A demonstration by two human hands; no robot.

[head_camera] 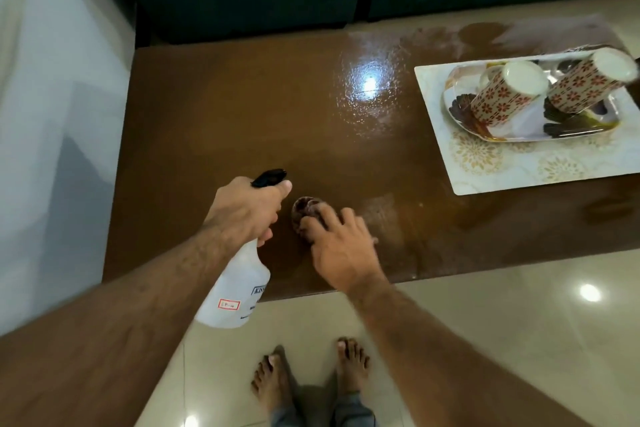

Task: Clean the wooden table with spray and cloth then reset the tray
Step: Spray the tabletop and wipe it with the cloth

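Left hand [244,208]: curled round neck of spray bottle [235,291]; long axis tilted, black nozzle [269,178] pointing away, base toward person, over near table edge.
Right hand [341,246]: fingers spread, pressing brown cloth [304,211] flat on wooden table [225,114].
Tray [519,163]: far right, two patterned mugs [504,94].

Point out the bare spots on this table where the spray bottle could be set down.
Bare wood lies left of the wet sheen, from the far edge down toward the left hand. Crowded: the tray with two mugs at right, and the near edge, where the right hand presses the cloth.
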